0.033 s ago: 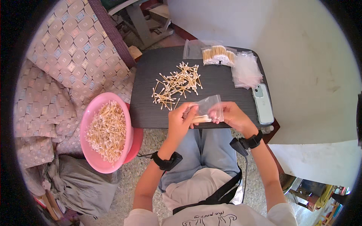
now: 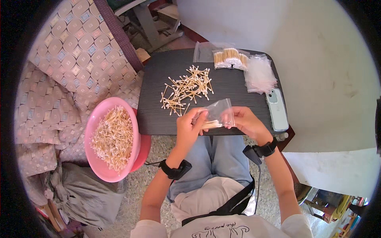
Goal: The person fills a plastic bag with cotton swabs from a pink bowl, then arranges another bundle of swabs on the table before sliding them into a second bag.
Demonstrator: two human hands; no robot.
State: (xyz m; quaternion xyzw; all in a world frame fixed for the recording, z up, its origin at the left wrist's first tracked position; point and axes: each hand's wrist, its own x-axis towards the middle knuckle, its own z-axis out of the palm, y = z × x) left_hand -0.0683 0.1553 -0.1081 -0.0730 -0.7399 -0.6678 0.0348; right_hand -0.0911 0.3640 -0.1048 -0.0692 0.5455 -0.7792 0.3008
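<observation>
Over the table's near edge, a small clear zip bag [image 2: 218, 109] is held between my two hands. Inside it lies a bundle of cotton swabs [image 2: 211, 124], white tips toward the right. My left hand [image 2: 190, 123] grips the bag's left end with the thumb on top. At the bag's right edge, my right hand [image 2: 244, 121] pinches the plastic, its fingertips partly behind the film. Just beyond my left hand a loose pile of cotton swabs [image 2: 188, 88] is spread over the black table [image 2: 158, 123].
Filled bags of swabs [image 2: 231, 59] lie at the table's far right, beside a stack of empty clear bags [image 2: 260, 75]. A pale phone [image 2: 277, 110] rests on the right edge. Left of the table stands a pink basin [image 2: 90, 146] full of swabs. A wall [image 2: 317, 87] borders the right side.
</observation>
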